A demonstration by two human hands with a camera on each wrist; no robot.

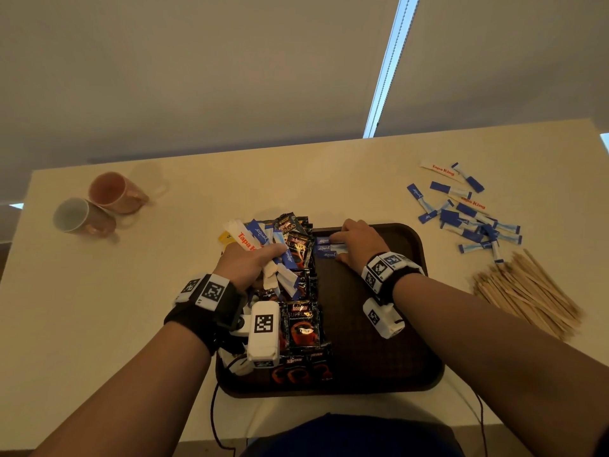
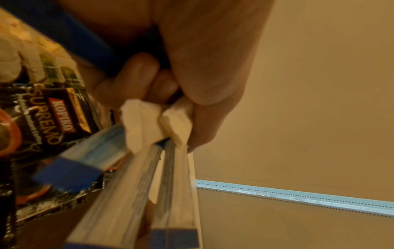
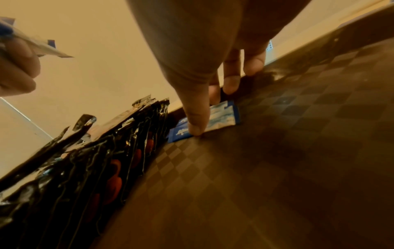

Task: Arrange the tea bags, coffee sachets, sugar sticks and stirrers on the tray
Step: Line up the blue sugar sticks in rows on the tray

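Note:
A dark brown tray (image 1: 408,324) lies in front of me. Black coffee sachets (image 1: 303,324) run in a column down its left part. My left hand (image 1: 250,262) hovers over them and grips a bunch of blue-and-white sugar sticks (image 1: 263,239), whose ends show in the left wrist view as sugar sticks (image 2: 132,185). My right hand (image 1: 357,244) lies flat at the tray's far edge, its fingers pressing on three blue sugar sticks (image 1: 324,248) laid side by side. The right wrist view shows a fingertip (image 3: 195,129) on those sticks (image 3: 221,118).
Loose sugar sticks (image 1: 471,212) are scattered on the cream table (image 1: 184,199) at the far right, with a pile of wooden stirrers (image 1: 524,288) nearer. Two mugs (image 1: 99,206) lie on their sides at the far left. A yellow packet (image 1: 225,239) peeks out behind the left hand.

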